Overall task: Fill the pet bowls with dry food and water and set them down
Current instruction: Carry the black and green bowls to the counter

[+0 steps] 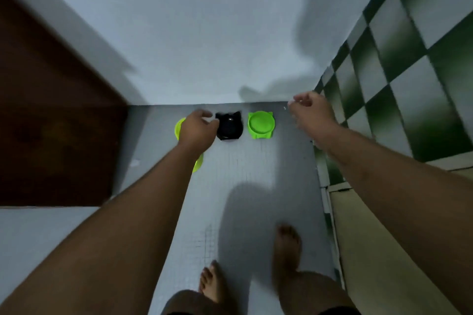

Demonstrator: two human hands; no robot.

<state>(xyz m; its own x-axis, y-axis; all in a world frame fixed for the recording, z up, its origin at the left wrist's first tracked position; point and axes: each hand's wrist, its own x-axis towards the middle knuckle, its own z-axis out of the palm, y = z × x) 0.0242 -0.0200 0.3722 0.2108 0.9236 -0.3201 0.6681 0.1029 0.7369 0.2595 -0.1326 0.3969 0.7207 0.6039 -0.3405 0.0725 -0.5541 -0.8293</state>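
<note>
— Down at the foot of the pale wall [204,33], what is the left hand [198,130] doing?

— It hangs over a yellow-green round plastic bowl [178,128], back of the hand up, fingers loosely bent and pointing towards three o'clock. The hand and wrist cover most of that bowl; only a rim at nine o'clock of the hand and a sliver at six o'clock, under the wrist, show.

— Is it gripping the bowl?

— I cannot tell. The palm side is hidden and the frame is blurred, so contact is unclear.

— And the other bowls?

— A black glossy cat-eared bowl [230,126] sits on the grey floor [256,166] just beside the left fingertips, at three o'clock of them. Whether the fingers touch its edge I cannot say. At three o'clock of the black bowl, close but apart from it, lies a bright green cat-eared plastic bowl [261,124]. Both rest near the base of the wall.

— The right hand [311,112]?

— Raised at two o'clock of the green bowl and apart from it, fingers slackly curled with the thumb near the forefinger. Nothing shows in it.

— What surrounds them?

— A dark brown wooden door [51,123] at nine o'clock, green-and-white checked wall tiles [409,71] at three o'clock, and the person's two bare feet [212,281] on the floor at six o'clock.
</note>
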